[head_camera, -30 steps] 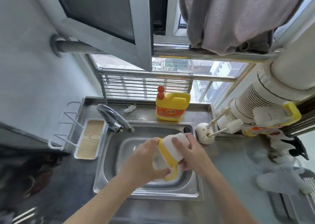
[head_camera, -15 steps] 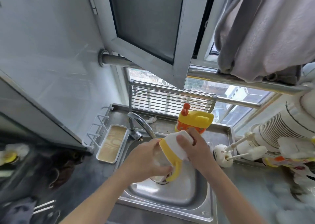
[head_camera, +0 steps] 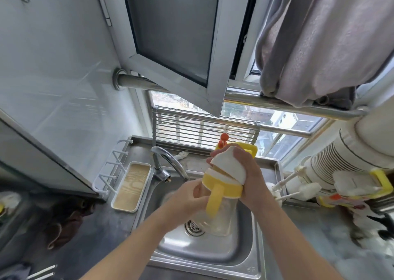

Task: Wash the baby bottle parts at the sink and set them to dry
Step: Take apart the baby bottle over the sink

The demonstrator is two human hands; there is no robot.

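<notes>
Two hands on one baby bottle (head_camera: 221, 194), held up over the sink (head_camera: 204, 264), roughly above the drain (head_camera: 194, 226) & just in front of the faucet (head_camera: 170, 159). Left hand (head_camera: 187, 200) wraps the clear body (head_camera: 223, 220) low down, prob. to steady it. Right hand (head_camera: 250, 177) is clamped over the white cap (head_camera: 229, 166). Cap sits tilted w/ a gap above the yellow collar (head_camera: 231, 189), so it looks mid-removal; opposing grips suit a pull or twist. Yellow handle (head_camera: 214, 198) hangs toward the camera, btwn the hands. Bottle is kept over the basin so drips go down the drain, I'd guess. No water visible at the spout. Behind the right hand is a yellow detergent jug (head_camera: 249, 149), mostly hidden. Right of the sink is a brush stand (head_camera: 271, 188) w/ white brushes, near enough for scrubbing. Left of the sink is a shallow tray (head_camera: 132, 186). Drying spot unclear.
</notes>
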